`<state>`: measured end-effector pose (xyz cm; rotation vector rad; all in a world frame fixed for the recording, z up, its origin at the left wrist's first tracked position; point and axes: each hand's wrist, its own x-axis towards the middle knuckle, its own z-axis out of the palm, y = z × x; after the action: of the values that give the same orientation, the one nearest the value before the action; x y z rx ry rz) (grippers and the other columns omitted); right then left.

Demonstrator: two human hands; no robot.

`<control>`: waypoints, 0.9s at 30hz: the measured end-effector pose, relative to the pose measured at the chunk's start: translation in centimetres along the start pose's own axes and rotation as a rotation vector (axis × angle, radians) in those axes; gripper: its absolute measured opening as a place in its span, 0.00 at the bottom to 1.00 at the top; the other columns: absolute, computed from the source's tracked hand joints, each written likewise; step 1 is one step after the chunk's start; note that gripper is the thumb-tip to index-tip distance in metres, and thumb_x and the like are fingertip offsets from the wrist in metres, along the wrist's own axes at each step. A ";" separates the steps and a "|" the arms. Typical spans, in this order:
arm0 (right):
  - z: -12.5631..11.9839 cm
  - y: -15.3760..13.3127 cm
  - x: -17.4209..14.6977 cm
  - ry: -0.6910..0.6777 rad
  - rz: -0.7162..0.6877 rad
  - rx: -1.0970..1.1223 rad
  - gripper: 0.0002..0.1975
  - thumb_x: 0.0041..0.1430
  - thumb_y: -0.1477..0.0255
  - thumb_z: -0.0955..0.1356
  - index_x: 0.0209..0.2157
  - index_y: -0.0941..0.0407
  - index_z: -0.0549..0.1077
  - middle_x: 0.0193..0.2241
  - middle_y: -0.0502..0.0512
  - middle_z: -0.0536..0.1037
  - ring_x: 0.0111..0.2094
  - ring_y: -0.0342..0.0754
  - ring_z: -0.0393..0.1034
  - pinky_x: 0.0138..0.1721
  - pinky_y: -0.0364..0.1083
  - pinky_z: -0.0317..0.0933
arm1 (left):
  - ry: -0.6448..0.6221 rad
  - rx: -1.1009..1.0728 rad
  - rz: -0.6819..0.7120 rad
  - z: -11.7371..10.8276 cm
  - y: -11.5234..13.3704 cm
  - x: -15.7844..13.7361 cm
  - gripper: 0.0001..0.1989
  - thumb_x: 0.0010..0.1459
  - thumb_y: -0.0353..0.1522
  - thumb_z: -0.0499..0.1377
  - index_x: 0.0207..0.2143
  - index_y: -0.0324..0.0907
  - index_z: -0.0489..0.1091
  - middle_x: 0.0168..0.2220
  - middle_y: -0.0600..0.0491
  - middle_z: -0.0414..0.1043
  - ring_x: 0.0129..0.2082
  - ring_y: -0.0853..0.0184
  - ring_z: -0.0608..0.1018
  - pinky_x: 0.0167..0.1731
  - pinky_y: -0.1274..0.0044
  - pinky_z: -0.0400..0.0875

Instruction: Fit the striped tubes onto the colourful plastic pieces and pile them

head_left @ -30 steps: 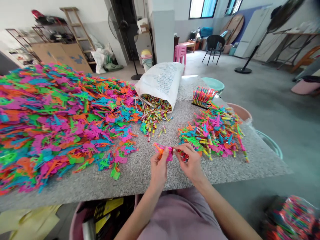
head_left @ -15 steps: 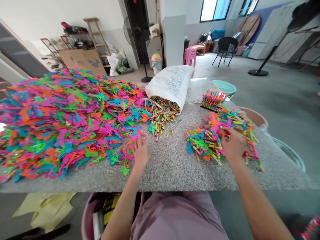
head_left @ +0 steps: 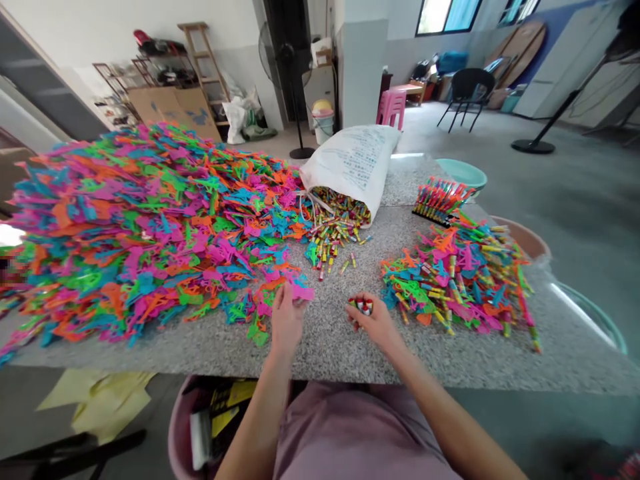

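Observation:
Between the thumb and fingers of my left hand (head_left: pixel 287 323) is a flat pink plastic piece (head_left: pixel 303 293), its far end sticking out to the right. My right hand (head_left: pixel 381 327) is curled around several small tubes (head_left: pixel 365 305) with red and white ends. Both hands are above the bare middle of the granite table (head_left: pixel 325 340), a short gap apart. A large heap of colourful plastic pieces (head_left: pixel 150 233) lies to the left. Printed tubes (head_left: pixel 337 233) spill from a white sack (head_left: pixel 350 160). On the right is a pile of plastic pieces joined to tubes (head_left: pixel 465 280).
A black-based rack of upright pieces (head_left: pixel 435 203) stands behind the right pile. Basins, one teal (head_left: pixel 463 172) and one brown (head_left: pixel 525 237), sit beyond the right edge. Below the table is a pink tub (head_left: pixel 180 427). A standing fan (head_left: pixel 293 87) is behind.
My right hand has moved left from the right pile to the middle, now showing tubes in its grip. My left hand has come away from the heap's edge with a pink piece.

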<state>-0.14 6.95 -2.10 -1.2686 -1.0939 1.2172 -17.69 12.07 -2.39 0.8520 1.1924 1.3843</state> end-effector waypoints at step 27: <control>-3.2 -2.2 -3.6 0.150 -0.408 -0.409 0.07 0.59 0.74 0.67 0.39 0.54 0.76 0.34 0.54 0.75 0.36 0.49 0.71 0.39 0.47 0.65 | -0.283 -0.017 -0.172 4.8 0.0 -6.4 0.14 0.47 0.37 0.68 0.31 0.39 0.70 0.27 0.57 0.72 0.25 0.75 0.72 0.27 0.81 0.71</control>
<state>2.88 3.25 0.28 -1.3263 -1.4507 0.6014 -12.00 6.76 -0.40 0.8796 1.0090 1.0931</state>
